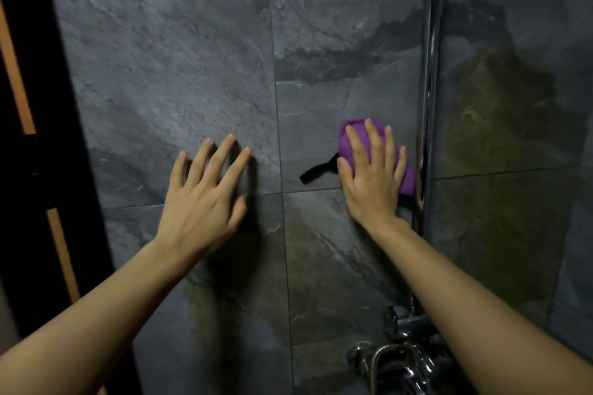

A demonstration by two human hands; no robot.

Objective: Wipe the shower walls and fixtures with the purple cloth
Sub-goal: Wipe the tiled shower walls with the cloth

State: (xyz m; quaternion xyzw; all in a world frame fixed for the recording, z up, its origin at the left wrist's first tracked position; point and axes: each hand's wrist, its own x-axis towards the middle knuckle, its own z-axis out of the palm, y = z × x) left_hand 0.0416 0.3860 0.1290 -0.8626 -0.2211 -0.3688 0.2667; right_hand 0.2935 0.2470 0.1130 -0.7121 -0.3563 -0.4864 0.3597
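Obs: right hand (372,170) lies flat on the purple cloth (406,176), pressing it against the dark stone-look wall (192,58). All 5 digits are spread and extended, so this is a palm press and not a pinch; the cloth is held only by pressure between hand and tile. Cloth shows above the fingertips and out past the little-finger side. A black tag or loop (316,171) trails from the thumb side of the cloth, lying against the tile.

Position: cloth sits just above a horizontal grout line and just left of the vertical chrome pipe (428,106); its right edge is near the pipe, and contact cannot be confirmed. Long axis of the cloth appears to run diagonally, upper left to lower right, roughly across the fingers.

Left hand (205,199): open, fingers splayed, holding nothing, set on or very near the tile well left of the cloth, across the vertical grout line. Likely a brace. Both forearms reach forward and up from the bottom of the frame.

Below the right forearm: chrome tap and hose (394,349), well apart from the cloth, partly hidden by the arm.

Judgement: wall wiping under way. Right hand is the working hand; pipe is the nearest fixture, directly to its right
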